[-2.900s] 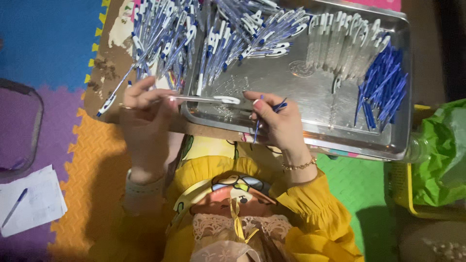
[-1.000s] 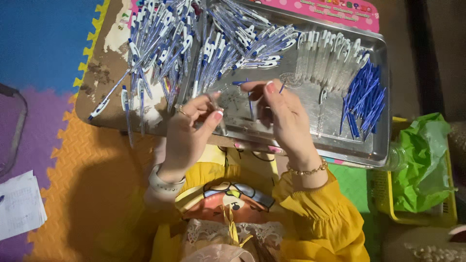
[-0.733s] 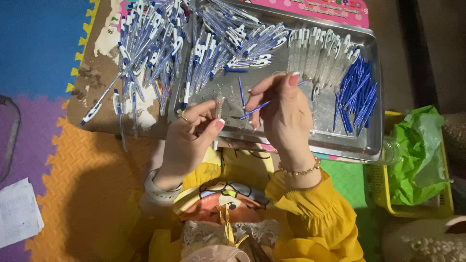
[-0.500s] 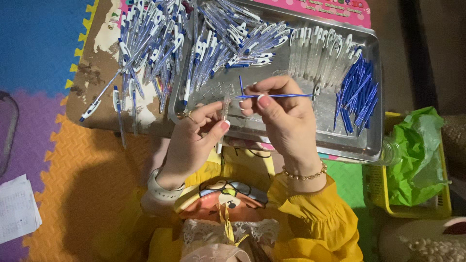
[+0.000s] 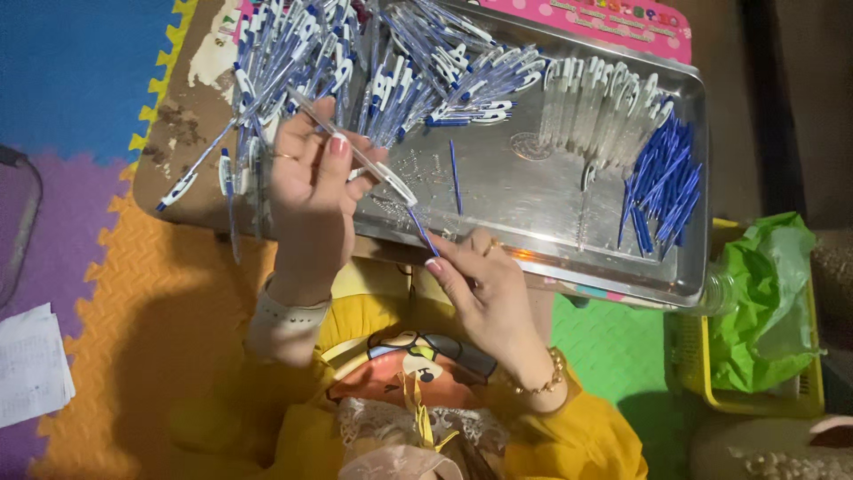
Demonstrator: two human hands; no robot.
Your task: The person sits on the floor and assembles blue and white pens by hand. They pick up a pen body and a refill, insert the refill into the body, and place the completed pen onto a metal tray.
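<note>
Assembly looked partway done: the left hand (image 5: 311,191) pinched a clear plastic pen barrel (image 5: 355,151), while the right hand (image 5: 484,289), just below it, fed a thin blue refill (image 5: 423,229) into its lower end. Beyond them, finished blue-and-white pens (image 5: 391,71) lay heaped; empty clear barrels (image 5: 600,102) and loose blue refills (image 5: 662,182) waited right.

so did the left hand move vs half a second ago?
Yes. The left hand, gripping a clear plastic pen barrel, has risen from the shiny metal tray's near rim toward the heap of blue-and-white pens.
</note>
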